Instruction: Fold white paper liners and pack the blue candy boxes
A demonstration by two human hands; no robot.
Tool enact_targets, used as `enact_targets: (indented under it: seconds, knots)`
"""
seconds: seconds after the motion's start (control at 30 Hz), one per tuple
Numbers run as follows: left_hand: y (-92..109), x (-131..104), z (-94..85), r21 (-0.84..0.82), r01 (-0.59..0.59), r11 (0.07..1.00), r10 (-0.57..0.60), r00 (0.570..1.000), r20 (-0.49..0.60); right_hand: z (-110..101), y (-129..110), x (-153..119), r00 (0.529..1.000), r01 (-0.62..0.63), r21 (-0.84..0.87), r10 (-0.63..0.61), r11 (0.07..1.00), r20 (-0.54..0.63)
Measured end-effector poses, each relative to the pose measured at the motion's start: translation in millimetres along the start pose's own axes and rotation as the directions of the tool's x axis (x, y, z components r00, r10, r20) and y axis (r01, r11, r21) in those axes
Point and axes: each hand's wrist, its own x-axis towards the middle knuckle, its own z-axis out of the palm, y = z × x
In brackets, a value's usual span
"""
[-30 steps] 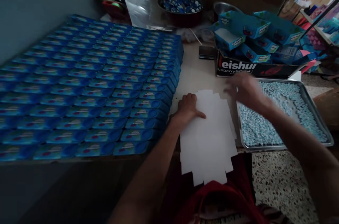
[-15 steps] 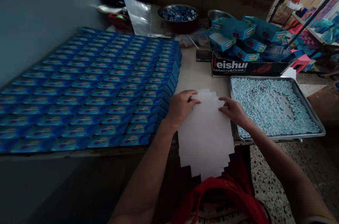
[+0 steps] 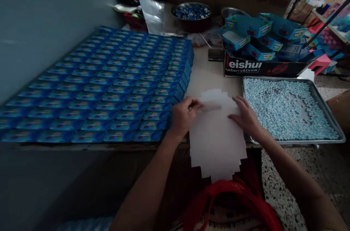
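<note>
On my remote view, the card (image 3: 217,140) lies between the two hands, its far part over the table (image 3: 203,70) and its near part projecting past the table's near edge. Left hand (image 3: 182,118): fingers bent, tips close to the thumb at the card's far left edge; motion blur covers this point, and I cannot tell whether they grip the card. Right hand (image 3: 247,116): I see thumb and fingers spread apart at the card's far right edge, closed on nothing. Boxes (image 3: 109,89) stand left; a tray (image 3: 300,141) lies right
</note>
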Motion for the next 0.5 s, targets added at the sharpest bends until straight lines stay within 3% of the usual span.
enact_targets:
  seconds: [0.07,0.13,0.2,0.27,0.33,0.37,0.43,0.5]
  knots:
    - [7.6,18.7,-7.9,-0.094,0.002,0.996,-0.008,0.998,-0.067,-6.5,-6.4,4.6,0.993,-0.017,-0.013,0.015,1.000,-0.121]
    - [20.9,42.9,-17.0,-0.163,-0.049,0.985,0.031,0.993,-0.110,-17.8,-12.6,13.1,0.978,-0.098,0.117,0.117,0.988,-0.173]
    - [37.0,65.8,-26.1,-0.205,-0.110,0.973,0.089,0.990,-0.108,-31.5,-16.6,23.0,0.965,-0.223,0.395,0.259,0.891,-0.039]
    - [50.1,79.0,-33.8,-0.232,-0.168,0.958,0.144,0.983,-0.116,-44.3,-17.8,29.9,0.926,-0.372,0.646,0.316,0.667,0.207]
    - [54.6,76.2,-38.2,-0.300,-0.182,0.937,0.148,0.980,-0.132,-52.3,-16.9,30.6,0.879,-0.469,0.769,0.320,0.435,0.355]
    - [53.2,68.3,-38.3,-0.379,-0.141,0.915,0.105,0.988,-0.116,-53.5,-15.9,28.1,0.862,-0.487,0.799,0.341,0.352,0.375]
    - [44.6,41.7,-33.5,-0.590,0.062,0.805,-0.058,0.998,0.026,-49.5,-13.1,18.2,0.830,-0.500,0.829,0.413,0.250,0.376]
    - [33.1,8.9,-22.8,-0.719,0.327,0.613,-0.211,0.945,0.250,-37.6,-9.9,4.0,0.792,-0.533,0.821,0.461,0.204,0.400]
